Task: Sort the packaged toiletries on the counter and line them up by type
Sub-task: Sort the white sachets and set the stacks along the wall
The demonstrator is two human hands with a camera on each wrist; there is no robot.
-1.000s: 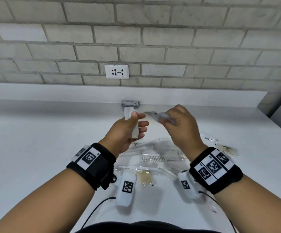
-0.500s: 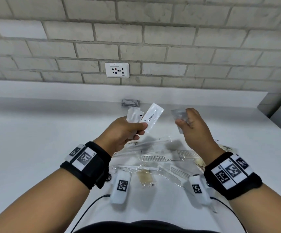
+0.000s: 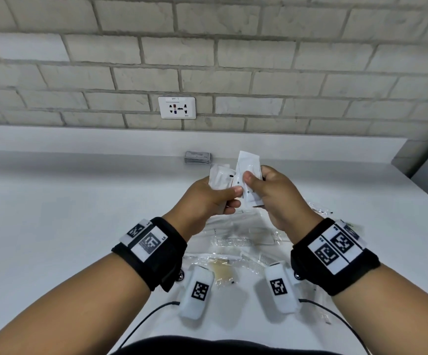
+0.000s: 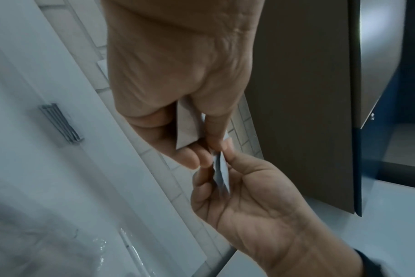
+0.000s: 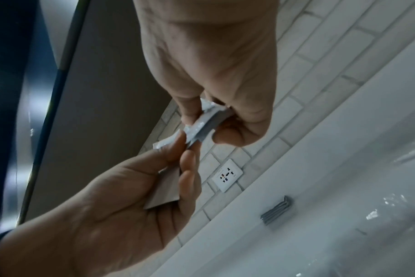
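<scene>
Pinching white sachets w/ both hands raised over counter (image 3: 54, 213): left hand (image 3: 202, 201) one, right hand (image 3: 279, 198) another.

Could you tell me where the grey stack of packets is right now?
In the head view, the grey stack lies at the counter's back edge, below the wall socket, just left of the raised hands.

Two hands, the left hand (image 3: 202, 201) and the right hand (image 3: 279, 198), are raised at twelve o'clock, holding two white packets (image 3: 247, 170) between them. One grey stack of sachets (image 3: 197, 157) lies beyond at eleven o'clock. One wall socket (image 3: 177, 107) sits above; the clear wrapped items (image 3: 233, 242) at six o'clock overlap too much to count.
</scene>
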